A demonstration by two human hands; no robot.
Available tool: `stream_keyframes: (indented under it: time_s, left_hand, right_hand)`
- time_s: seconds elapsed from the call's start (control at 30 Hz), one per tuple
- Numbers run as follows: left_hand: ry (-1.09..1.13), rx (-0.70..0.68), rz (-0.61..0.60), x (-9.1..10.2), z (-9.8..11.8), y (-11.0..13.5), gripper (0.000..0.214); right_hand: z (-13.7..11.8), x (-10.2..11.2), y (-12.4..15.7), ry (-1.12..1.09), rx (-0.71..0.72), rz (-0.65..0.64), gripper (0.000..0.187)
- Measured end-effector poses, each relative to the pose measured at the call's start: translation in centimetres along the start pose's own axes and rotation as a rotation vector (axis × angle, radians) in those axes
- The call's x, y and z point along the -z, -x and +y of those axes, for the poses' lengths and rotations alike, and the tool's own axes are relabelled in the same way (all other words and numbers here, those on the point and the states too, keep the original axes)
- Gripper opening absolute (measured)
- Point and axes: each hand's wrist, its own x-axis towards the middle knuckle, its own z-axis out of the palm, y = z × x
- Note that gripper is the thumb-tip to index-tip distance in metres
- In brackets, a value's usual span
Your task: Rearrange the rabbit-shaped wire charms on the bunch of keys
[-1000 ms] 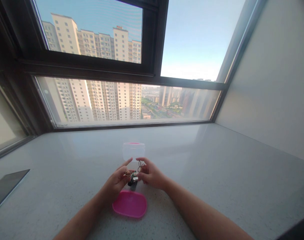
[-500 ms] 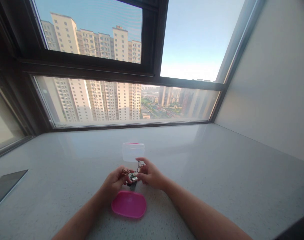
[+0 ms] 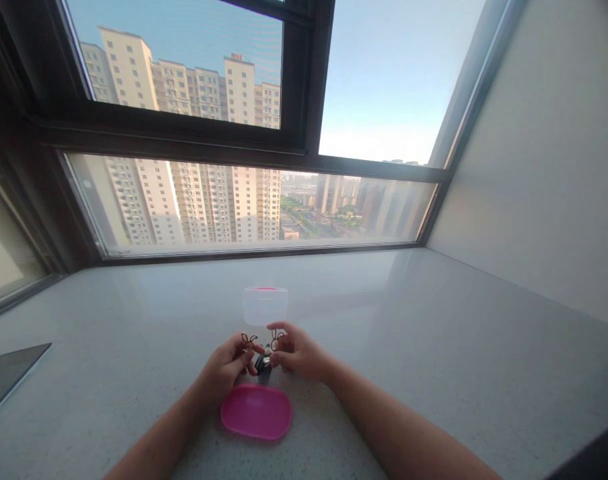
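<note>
From the head view, a small dark clip (image 3: 263, 362) with thin wire loops was held between the two hands, just above the table (image 3: 434, 347). The left hand (image 3: 227, 367) was closed on one loop and the right hand (image 3: 297, 352) was closed on the other, fingers pinched. The clip lay crosswise between them, and both hands were equally near. It looked dark and shiny; its finer shape was too small to tell. A pink lid (image 3: 257, 412) lay just below the hands. A clear box (image 3: 265, 305) stood just behind them.
</note>
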Motion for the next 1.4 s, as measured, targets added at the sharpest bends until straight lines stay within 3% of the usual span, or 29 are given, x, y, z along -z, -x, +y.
stream_keyframes:
  time_s: [0.3,0.73,1.4]
  left_hand:
    - [-0.023,0.016,-0.024,0.1,-0.1,0.0,0.025]
    - [0.053,0.001,0.022,-0.3,1.2,0.2,0.017]
    - [0.064,0.062,0.033,-0.1,0.6,0.1,0.023]
  right_hand:
    - [0.2,0.2,-0.1,0.069,-0.014,-0.045,0.038]
    - [-0.4,0.1,0.1,0.137,-0.049,-0.033,0.041]
    - [-0.5,0.1,0.1,0.134,-0.057,-0.047,0.038]
